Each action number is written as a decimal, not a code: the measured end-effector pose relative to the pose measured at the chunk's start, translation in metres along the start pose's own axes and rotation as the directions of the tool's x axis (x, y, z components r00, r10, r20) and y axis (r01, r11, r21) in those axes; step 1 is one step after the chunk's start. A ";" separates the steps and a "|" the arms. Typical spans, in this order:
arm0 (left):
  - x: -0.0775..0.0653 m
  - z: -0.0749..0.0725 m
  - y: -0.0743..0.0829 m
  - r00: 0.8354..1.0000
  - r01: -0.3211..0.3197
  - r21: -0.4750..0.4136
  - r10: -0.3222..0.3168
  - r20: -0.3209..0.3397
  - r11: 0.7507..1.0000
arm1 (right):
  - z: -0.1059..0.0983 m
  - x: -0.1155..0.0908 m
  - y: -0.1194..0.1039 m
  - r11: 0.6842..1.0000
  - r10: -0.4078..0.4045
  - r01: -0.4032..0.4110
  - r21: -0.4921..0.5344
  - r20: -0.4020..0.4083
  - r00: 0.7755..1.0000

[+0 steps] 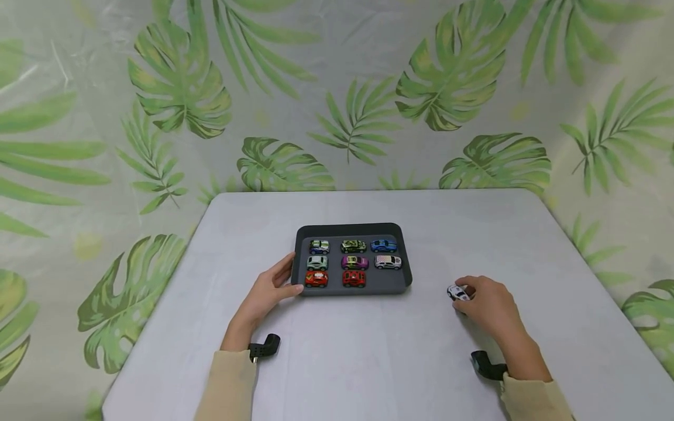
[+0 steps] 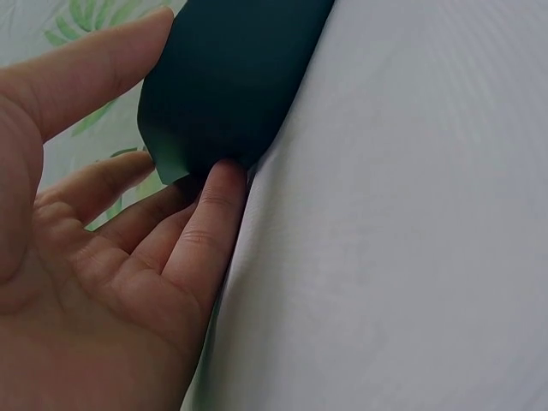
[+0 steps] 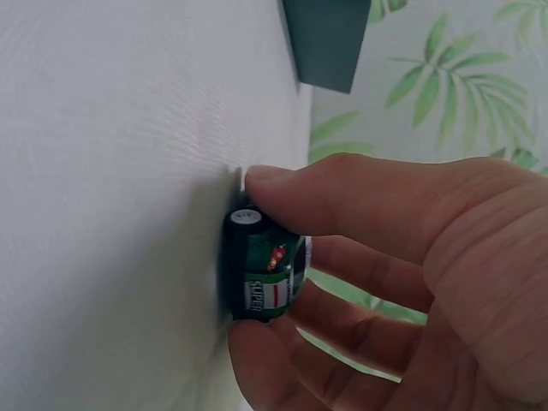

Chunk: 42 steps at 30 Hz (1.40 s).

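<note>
A toy car (image 1: pixel 457 292), white with black markings, is pinched between the thumb and fingers of my right hand (image 1: pixel 488 305), low over the table right of the tray. The right wrist view shows the side of the toy car (image 3: pixel 270 274) with a "SUPER" sticker and a wheel, close by the tabletop. My left hand (image 1: pixel 267 292) grips the dark grey tray (image 1: pixel 387 285) at its near left corner, thumb at the front and fingers along the left side. In the left wrist view, thumb and fingertips meet the end of the tray (image 2: pixel 231 77).
Several toy cars stand in rows in the tray: a blue car (image 1: pixel 384 245), a camouflage car (image 1: pixel 353 246), a purple car (image 1: pixel 355 262) and red ones in front. The white table (image 1: pixel 358 362) has a leaf-patterned sheet (image 1: pixel 368 70) behind it.
</note>
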State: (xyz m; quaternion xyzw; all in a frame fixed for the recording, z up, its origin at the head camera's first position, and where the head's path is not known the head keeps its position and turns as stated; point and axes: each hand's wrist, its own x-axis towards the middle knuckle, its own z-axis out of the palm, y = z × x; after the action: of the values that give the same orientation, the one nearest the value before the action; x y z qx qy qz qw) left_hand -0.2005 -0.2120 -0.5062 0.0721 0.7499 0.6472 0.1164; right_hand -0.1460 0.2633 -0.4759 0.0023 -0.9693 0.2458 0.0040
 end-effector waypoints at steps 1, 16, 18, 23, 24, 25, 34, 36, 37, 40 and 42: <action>0.000 0.000 0.000 1.000 -0.001 0.000 0.001 0.002 1.000 | 0.000 0.000 0.000 1.000 0.003 -0.003 0.000 -0.003 1.000; 0.003 -0.002 0.008 1.000 -0.012 0.009 0.012 0.006 1.000 | -0.002 0.006 -0.011 0.999 0.036 -0.036 0.006 -0.002 0.999; 0.003 -0.003 0.008 1.000 -0.006 0.010 0.006 0.002 1.000 | -0.002 0.006 -0.011 1.000 0.028 -0.028 0.007 0.001 1.000; 0.002 -0.004 0.009 1.000 -0.001 0.016 0.001 -0.002 1.000 | -0.004 0.010 -0.012 1.000 -0.022 0.022 -0.005 -0.019 1.000; 0.002 -0.004 0.008 1.000 -0.003 0.016 0.003 -0.001 1.000 | -0.005 0.012 -0.012 0.999 -0.038 0.037 -0.009 -0.026 0.999; 0.002 -0.004 0.008 1.000 -0.002 0.017 0.002 -0.001 1.000 | -0.005 0.013 -0.012 0.999 -0.052 0.052 -0.011 -0.029 0.998; -0.002 -0.004 0.006 1.000 -0.004 0.002 0.004 0.001 1.000 | -0.013 0.024 -0.026 0.989 -0.149 0.149 -0.020 -0.036 0.988; -0.002 -0.003 0.005 1.000 -0.001 0.002 0.001 0.002 1.000 | -0.014 0.025 -0.028 0.988 -0.151 0.151 -0.020 -0.036 0.988; -0.002 -0.002 0.004 1.000 0.001 0.000 -0.001 0.003 1.000 | -0.014 0.026 -0.029 0.988 -0.151 0.150 -0.021 -0.034 0.988; -0.002 -0.001 0.003 1.000 0.002 -0.001 -0.002 0.007 1.000 | -0.014 0.028 -0.031 0.987 -0.159 0.158 -0.025 -0.030 0.987; -0.001 0.000 0.002 1.000 -0.003 -0.001 0.003 0.007 1.000 | -0.015 0.030 -0.034 0.985 -0.170 0.169 -0.033 -0.030 0.985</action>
State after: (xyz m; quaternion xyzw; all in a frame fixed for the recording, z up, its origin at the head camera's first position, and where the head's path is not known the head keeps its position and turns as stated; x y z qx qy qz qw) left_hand -0.1994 -0.2124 -0.5044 0.0754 0.7490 0.6476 0.1180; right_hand -0.1753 0.2407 -0.4464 0.0810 -0.9690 0.2299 0.0408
